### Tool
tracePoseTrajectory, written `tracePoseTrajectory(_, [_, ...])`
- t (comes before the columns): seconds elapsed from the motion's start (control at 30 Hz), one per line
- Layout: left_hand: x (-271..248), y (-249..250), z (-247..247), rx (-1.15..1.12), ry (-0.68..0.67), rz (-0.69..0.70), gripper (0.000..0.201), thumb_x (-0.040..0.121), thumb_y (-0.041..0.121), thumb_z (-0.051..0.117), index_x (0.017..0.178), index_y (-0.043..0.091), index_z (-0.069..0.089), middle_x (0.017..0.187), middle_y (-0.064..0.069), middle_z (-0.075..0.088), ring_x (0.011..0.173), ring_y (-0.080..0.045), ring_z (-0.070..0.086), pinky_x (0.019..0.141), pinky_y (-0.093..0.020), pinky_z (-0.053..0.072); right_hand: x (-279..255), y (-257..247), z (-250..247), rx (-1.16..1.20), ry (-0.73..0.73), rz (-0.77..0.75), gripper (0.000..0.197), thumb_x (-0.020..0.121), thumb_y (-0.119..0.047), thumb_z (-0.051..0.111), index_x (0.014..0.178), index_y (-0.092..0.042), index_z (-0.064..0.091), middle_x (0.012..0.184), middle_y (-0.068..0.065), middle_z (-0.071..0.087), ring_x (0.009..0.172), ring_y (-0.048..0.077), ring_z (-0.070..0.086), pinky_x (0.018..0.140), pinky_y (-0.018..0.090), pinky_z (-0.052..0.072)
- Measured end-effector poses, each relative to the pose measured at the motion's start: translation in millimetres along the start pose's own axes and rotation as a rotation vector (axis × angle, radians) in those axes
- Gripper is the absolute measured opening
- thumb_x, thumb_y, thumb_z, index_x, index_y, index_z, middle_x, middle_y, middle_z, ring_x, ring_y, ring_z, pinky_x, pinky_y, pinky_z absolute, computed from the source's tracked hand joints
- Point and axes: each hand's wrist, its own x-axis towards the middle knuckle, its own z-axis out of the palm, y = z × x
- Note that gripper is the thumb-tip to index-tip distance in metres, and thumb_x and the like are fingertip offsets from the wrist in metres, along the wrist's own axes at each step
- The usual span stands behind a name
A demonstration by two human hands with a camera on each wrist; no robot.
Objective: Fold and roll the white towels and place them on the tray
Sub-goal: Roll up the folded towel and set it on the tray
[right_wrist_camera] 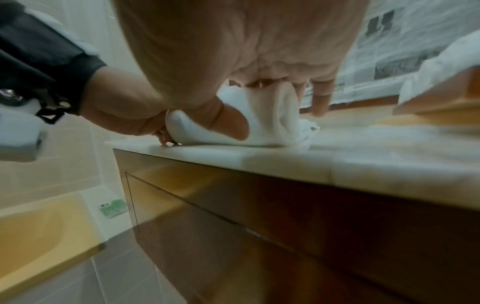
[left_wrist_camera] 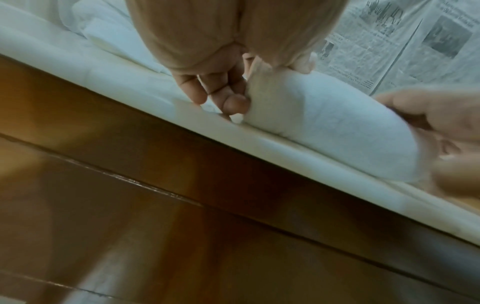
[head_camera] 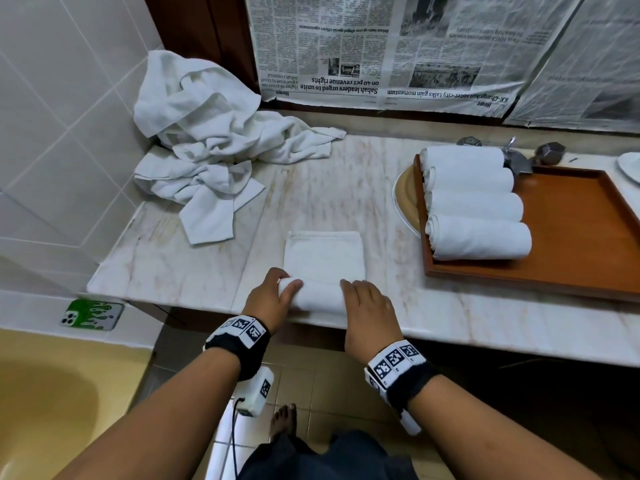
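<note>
A folded white towel (head_camera: 323,254) lies flat on the marble counter (head_camera: 173,265), its near end wound into a roll (head_camera: 318,297) by the front edge. My left hand (head_camera: 282,285) grips the roll's left end, thumb on top. My right hand (head_camera: 360,296) curls over the right end. In the left wrist view, curled fingers (left_wrist_camera: 223,96) hold the end of the roll (left_wrist_camera: 324,127). The right wrist view has my thumb (right_wrist_camera: 231,123) pressed on the roll (right_wrist_camera: 270,127), with the fingers over its top. The wooden tray (head_camera: 571,244) at the right holds several rolled towels (head_camera: 478,237).
A heap of unfolded white towels (head_camera: 207,143) fills the counter's back left corner. A plate (head_camera: 403,199) sits partly under the tray, and a faucet (head_camera: 516,157) stands behind it. Newspaper (head_camera: 381,46) covers the back wall. A phone (head_camera: 91,315) lies on the ledge beside a yellow tub (head_camera: 45,393).
</note>
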Motion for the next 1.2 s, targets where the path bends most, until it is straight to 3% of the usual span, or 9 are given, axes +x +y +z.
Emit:
tracePoseTrajectory(0.13, [-4.8,11.6,2.3,0.248,0.052,0.003,0.029,0.102,0.041,0.038,0.109,0.015,0.049,0.092,-0.013,0.06,0.087,-0.035,0.058,0.072,-0.036,0.042,5.2,-2.0,-0.9,-0.105,-0.026,0.024,0.065,0.077,-0.003,0.061,0.137,-0.015,0.037,0.127,0.006,0.047,0.113,0.028,0.048,0.089,0.037,0.039])
tracePoseTrajectory(0.23, [-18.2,12.3,12.9,0.61,0.192,0.462,0.034,0.094,0.033,0.039,0.102,0.009,0.062,0.106,-0.017,0.06,0.091,-0.037,0.057,0.077,-0.041,0.047,13.5,-1.8,-9.0,-0.123,-0.066,0.022,0.053,0.078,-0.007,0.061,0.127,-0.016,0.043,0.121,0.005,0.051,0.108,0.027,0.051,0.086,0.037,0.039])
tracePoseTrajectory(0.33, [-25.9,-1.3,26.7,0.723,0.065,0.707,0.059,0.085,0.054,0.055,0.12,0.007,0.056,0.111,-0.014,0.063,0.095,-0.031,0.059,0.088,-0.043,0.05,22.2,1.1,-15.7,-0.108,-0.114,0.029,0.041,0.082,-0.022,0.063,0.12,-0.019,0.048,0.114,0.003,0.056,0.102,0.026,0.056,0.082,0.036,0.04])
tracePoseTrajectory(0.5, [-9.9,3.4,15.9,0.772,-0.122,0.642,0.08,0.059,0.071,0.077,0.108,0.011,0.057,0.082,-0.008,0.061,0.068,-0.028,0.06,0.056,-0.033,0.047,33.0,0.5,-21.9,-0.065,-0.238,0.068,0.031,0.086,-0.026,0.058,0.115,-0.018,0.051,0.107,0.004,0.059,0.093,0.025,0.06,0.072,0.033,0.041])
tracePoseTrajectory(0.7, [18.2,23.8,-6.7,0.649,-0.41,0.427,0.094,0.064,0.09,0.043,0.127,0.021,0.052,0.117,-0.004,0.064,0.107,-0.024,0.059,0.085,-0.033,0.046,8.3,-20.5,-12.9,-0.256,-0.059,0.038,0.061,0.085,-0.02,0.061,0.14,-0.012,0.039,0.131,0.013,0.045,0.12,0.034,0.045,0.097,0.044,0.038])
tracePoseTrajectory(0.87, [27.2,30.1,-13.6,0.472,-0.545,0.356,0.079,0.069,0.086,0.046,0.112,0.021,0.06,0.111,-0.001,0.066,0.097,-0.017,0.056,0.087,-0.032,0.044,-0.7,-26.6,-4.6,-0.18,-0.063,0.09,0.06,0.072,-0.014,0.075,0.128,-0.016,0.052,0.105,0.01,0.057,0.094,0.03,0.057,0.075,0.041,0.046])
tracePoseTrajectory(1.03, [1.5,12.3,3.8,0.602,-0.092,0.624,0.069,0.079,0.071,0.045,0.117,0.014,0.057,0.109,-0.009,0.062,0.092,-0.029,0.058,0.076,-0.038,0.048,16.6,-16.9,-17.8,-0.144,-0.13,0.075,0.053,0.078,-0.022,0.068,0.125,-0.019,0.043,0.117,0.006,0.054,0.107,0.028,0.052,0.084,0.038,0.041])
tracePoseTrajectory(1.13, [-19.1,-4.9,20.1,0.862,-0.03,0.802,0.088,0.07,0.071,0.062,0.129,0.006,0.05,0.115,-0.014,0.057,0.096,-0.032,0.055,0.082,-0.044,0.051,29.0,-13.5,-25.7,-0.114,-0.177,0.065,0.043,0.08,-0.032,0.064,0.119,-0.02,0.049,0.109,0.004,0.06,0.098,0.026,0.058,0.075,0.036,0.04])
tracePoseTrajectory(1.2, [-21.9,-9.6,22.4,0.885,-0.043,0.727,0.101,0.054,0.066,0.081,0.129,0.007,0.048,0.108,-0.012,0.06,0.09,-0.03,0.058,0.078,-0.041,0.053,37.4,-11.8,-28.2,-0.127,-0.216,0.036,0.039,0.083,-0.037,0.059,0.117,-0.02,0.053,0.106,0.002,0.064,0.095,0.025,0.062,0.071,0.034,0.041])
